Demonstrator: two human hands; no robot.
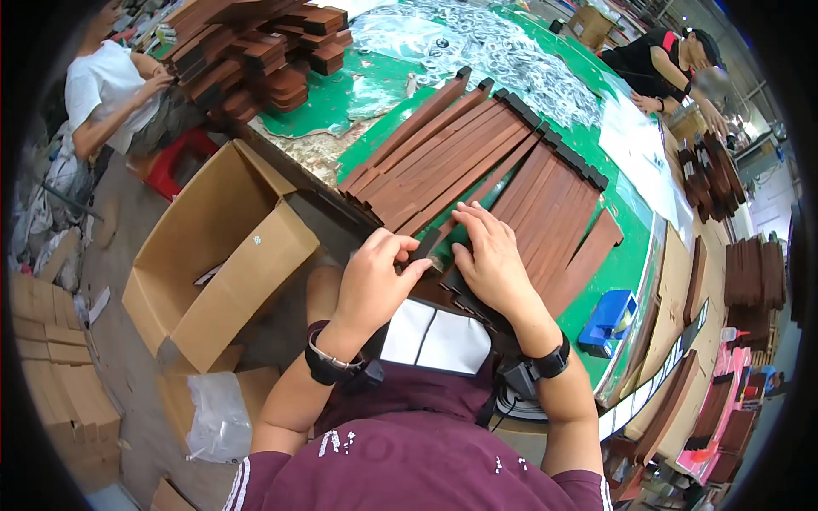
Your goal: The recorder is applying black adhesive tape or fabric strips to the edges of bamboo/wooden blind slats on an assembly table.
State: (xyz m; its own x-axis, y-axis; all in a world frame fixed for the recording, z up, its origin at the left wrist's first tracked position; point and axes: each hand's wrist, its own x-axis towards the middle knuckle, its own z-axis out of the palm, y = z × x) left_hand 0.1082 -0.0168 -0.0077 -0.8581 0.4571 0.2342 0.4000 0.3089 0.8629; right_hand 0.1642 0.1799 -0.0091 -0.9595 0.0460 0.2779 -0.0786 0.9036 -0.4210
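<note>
On the green-topped table lies a row of reddish-brown wooden slats (545,200), with black end pieces (567,153) lined up along the far side. My left hand (375,277) is at the near end of the row, thumb and forefinger closed about the black tip (423,245) of one slat. Beside it my right hand (487,255) rests on the near part of the slats, fingers stretched forward and thumb apart. Green tabletop shows through a gap between slats just ahead of the hands. My palms hide some of the near slat ends.
An open cardboard box (247,272) stands at left. More slats (256,60) are stacked at the far left, beyond which clear plastic bags (477,60) cover the table. A blue tape dispenser (607,322) sits at right. People work at far left and far right.
</note>
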